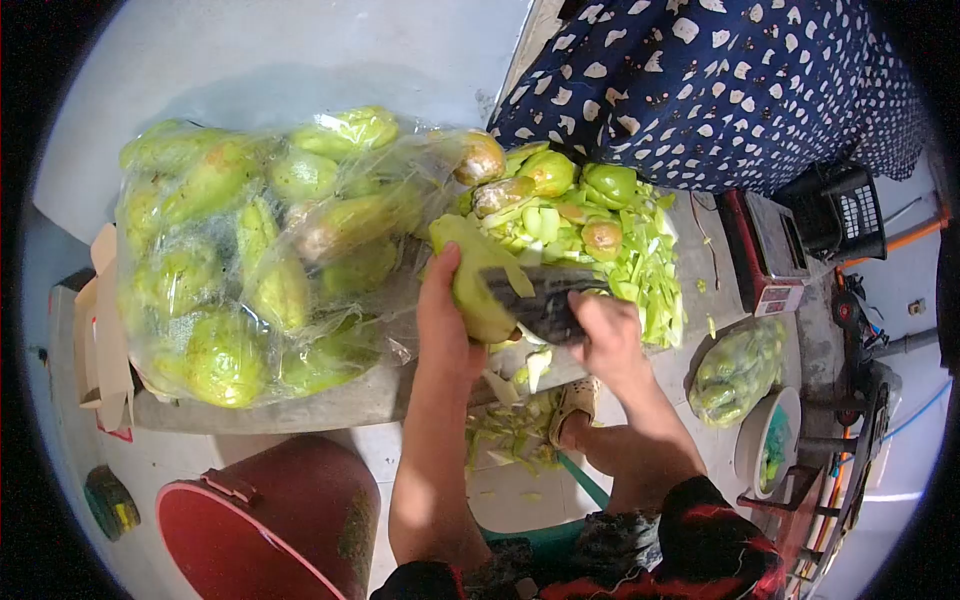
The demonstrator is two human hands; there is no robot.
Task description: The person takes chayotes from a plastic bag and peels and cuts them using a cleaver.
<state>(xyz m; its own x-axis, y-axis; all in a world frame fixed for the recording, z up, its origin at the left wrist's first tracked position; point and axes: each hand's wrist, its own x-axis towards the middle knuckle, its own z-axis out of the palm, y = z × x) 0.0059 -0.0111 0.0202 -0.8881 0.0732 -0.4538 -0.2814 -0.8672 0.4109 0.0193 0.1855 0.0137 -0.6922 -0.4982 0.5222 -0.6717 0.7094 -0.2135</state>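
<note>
Our left hand [443, 318] clamps the fruit [468, 280], long axis slanting away leftward; our right hand [610, 337] grips the blade [545, 312] at its right.

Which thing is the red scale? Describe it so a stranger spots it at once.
Follow the grey bench right, past the cut green pieces. At that end sits the red scale, a pale label on its side. The neighbouring basket is black and slotted; this is red and flat-topped.

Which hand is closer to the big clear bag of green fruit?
Left. The left hand is close beside the bag, holding a green fruit; the right hand is farther off, beyond that fruit, gripping a dark blade.
</note>
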